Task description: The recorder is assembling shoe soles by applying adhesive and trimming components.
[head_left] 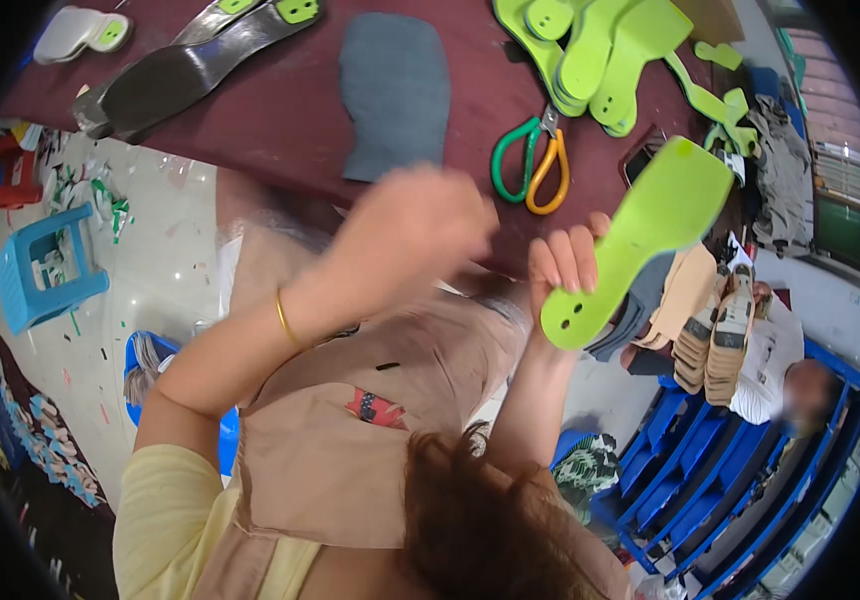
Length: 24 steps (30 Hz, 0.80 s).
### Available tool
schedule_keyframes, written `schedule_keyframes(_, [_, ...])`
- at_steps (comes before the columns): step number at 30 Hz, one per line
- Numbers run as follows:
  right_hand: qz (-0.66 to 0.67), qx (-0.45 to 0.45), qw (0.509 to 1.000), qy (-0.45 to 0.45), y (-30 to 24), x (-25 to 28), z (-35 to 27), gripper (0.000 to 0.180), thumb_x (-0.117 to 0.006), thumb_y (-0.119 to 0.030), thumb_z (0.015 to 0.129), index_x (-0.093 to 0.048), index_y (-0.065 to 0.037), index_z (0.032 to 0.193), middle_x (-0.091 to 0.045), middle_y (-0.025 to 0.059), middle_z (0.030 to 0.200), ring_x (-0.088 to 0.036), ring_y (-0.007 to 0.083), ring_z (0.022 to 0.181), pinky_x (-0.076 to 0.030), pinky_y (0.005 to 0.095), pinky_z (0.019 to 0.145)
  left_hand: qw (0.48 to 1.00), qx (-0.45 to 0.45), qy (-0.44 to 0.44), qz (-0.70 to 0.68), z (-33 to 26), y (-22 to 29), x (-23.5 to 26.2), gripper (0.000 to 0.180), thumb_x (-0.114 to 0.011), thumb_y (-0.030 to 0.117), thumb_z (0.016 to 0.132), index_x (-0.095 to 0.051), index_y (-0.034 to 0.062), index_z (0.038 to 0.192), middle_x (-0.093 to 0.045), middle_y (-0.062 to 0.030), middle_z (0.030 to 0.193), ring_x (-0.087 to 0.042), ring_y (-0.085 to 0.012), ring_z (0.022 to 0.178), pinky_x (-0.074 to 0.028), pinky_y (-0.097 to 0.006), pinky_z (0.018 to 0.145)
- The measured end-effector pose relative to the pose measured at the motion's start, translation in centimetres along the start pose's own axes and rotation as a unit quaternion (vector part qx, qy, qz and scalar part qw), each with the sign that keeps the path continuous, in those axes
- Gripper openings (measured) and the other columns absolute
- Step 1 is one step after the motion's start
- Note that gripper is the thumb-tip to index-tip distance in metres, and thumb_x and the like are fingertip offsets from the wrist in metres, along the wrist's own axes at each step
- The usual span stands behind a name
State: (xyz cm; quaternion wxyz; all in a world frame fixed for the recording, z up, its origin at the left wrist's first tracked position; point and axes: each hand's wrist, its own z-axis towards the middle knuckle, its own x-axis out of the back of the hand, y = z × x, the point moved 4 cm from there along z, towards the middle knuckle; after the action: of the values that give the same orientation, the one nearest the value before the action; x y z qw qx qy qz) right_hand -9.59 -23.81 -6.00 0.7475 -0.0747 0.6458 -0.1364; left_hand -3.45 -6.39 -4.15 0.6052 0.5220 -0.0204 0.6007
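Note:
My right hand (568,262) grips a bright green insole (640,230) near its narrow end, which has two dark holes; the wide end points up and to the right. Smeared by motion, my left hand (425,215) is over the table's front edge, its fingers curled but not clear. Just beyond it lies a grey insole-shaped sheet (395,90), flat on the dark red table (280,110). Scissors (533,165) with one green and one orange handle lie between my hands, their blades partly under a pile of green insoles (610,50).
Dark glossy sole pieces (175,85) and a small white piece (80,35) sit at the table's far left. A blue stool (50,265) and a red stool (10,175) stand on the littered floor. Another person (780,360) is at the right, near blue racks (690,450) and stacked tan soles (715,340).

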Motion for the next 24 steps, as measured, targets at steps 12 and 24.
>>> schedule_keyframes(12, [-0.512,0.092,0.853,0.05,3.1,-4.4,-1.2,0.055,-0.04,-0.06,0.091,-0.044,-0.005,0.093,-0.046,0.0086,0.063,-0.044,0.0173,0.055,-0.037,0.0283,0.048,0.905,0.319,0.176,0.22,4.1,-16.7,2.3,0.041,-0.077,0.027,0.071,-0.058,0.002,0.098,-0.059,-0.0159,0.093,-0.058,-0.0326,0.09,-0.046,-0.042,0.078])
schedule_keyframes(24, [-0.574,0.03,0.812,0.104,4.9,0.6,-5.5,0.06,-0.064,-0.041,0.087,-0.046,0.006,0.121,-0.06,0.0083,0.11,-0.056,0.0123,0.099,-0.042,0.0265,0.087,0.46,0.265,0.057,-0.845,-1.4,-3.9,0.3,0.039,-0.042,0.028,0.099,-0.049,-0.0013,0.125,-0.058,-0.0113,0.121,-0.057,-0.0206,0.109,-0.047,-0.036,0.093])
